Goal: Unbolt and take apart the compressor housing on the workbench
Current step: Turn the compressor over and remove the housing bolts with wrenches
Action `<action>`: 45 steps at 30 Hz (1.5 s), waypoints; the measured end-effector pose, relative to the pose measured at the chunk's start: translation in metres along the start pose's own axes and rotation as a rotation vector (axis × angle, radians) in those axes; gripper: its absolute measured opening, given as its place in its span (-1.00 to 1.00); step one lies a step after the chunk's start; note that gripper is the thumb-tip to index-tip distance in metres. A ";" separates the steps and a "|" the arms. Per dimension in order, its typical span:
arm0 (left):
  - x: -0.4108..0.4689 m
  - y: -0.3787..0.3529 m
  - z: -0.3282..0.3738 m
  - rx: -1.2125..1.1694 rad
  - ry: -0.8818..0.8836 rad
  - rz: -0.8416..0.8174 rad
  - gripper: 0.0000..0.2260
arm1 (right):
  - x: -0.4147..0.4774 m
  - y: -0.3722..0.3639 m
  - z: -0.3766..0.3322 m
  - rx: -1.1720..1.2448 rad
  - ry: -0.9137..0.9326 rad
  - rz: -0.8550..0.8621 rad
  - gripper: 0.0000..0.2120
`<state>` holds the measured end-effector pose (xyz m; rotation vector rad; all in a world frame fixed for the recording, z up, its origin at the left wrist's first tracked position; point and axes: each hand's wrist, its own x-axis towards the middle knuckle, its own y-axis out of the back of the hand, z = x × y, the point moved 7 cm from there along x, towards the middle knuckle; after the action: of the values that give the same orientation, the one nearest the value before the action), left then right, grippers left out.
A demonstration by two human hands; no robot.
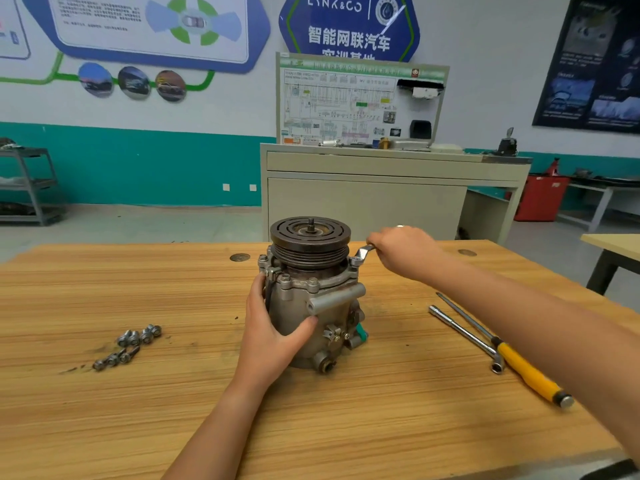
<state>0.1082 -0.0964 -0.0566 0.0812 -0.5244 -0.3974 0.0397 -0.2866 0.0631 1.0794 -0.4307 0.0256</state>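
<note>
While the left hand [273, 327] wraps its fingers round the compressor [311, 296] standing mid-worktop [346, 427], the right hand [398, 251] has fingers clamped on a wrench [362, 254] at a flange bolt [355, 261]. Best keep it seated square, pull steady.
</note>
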 end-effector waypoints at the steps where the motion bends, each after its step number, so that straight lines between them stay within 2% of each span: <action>1: 0.000 0.000 0.001 0.004 -0.001 -0.005 -0.09 | 0.005 -0.004 -0.004 0.081 -0.021 0.029 -0.73; 4: 0.000 0.002 0.002 0.014 -0.003 -0.002 -0.09 | 0.005 -0.004 -0.005 0.263 -0.065 0.144 -0.63; 7: 0.000 0.003 0.004 0.021 -0.010 -0.002 -0.10 | -0.020 0.008 0.023 0.459 -0.181 0.288 -0.55; 9: -0.001 0.002 0.004 0.021 -0.015 0.000 -0.11 | -0.042 0.015 0.039 0.529 -0.222 0.298 -0.50; 13: -0.001 0.002 0.005 0.023 -0.016 0.012 -0.11 | -0.072 0.024 0.031 0.301 -0.116 0.150 -0.55; 17: -0.001 0.001 0.003 0.019 -0.014 0.009 -0.11 | -0.079 0.022 0.007 0.284 -0.047 -0.011 -0.62; 19: -0.002 0.001 0.002 0.017 -0.016 0.012 -0.11 | -0.077 0.023 0.002 0.259 -0.055 -0.013 -0.63; 24: -0.001 0.001 0.000 0.021 -0.013 0.017 -0.11 | -0.072 0.033 -0.010 -0.017 -0.061 -0.064 -0.61; 27: -0.001 0.001 0.000 0.021 -0.016 0.010 -0.13 | -0.075 0.042 -0.028 -0.186 0.000 -0.069 -0.61; 30: -0.001 0.001 0.001 0.025 -0.020 0.013 -0.12 | -0.074 0.040 -0.032 -0.209 0.029 -0.062 -0.59; 36: 0.000 0.001 0.000 0.032 -0.022 0.006 -0.12 | -0.043 0.027 0.005 -0.255 0.080 -0.052 -0.74; 40: 0.000 0.001 0.000 0.033 -0.026 0.006 -0.11 | 0.002 0.005 -0.006 -0.050 0.060 0.019 -0.78; 45: -0.001 0.001 0.000 0.034 -0.025 0.003 -0.10 | 0.011 0.005 -0.011 0.221 0.001 0.180 -0.68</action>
<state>0.1081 -0.0950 -0.0566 0.1084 -0.5559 -0.3866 0.0520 -0.2771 0.0666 1.2540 -0.5317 0.2378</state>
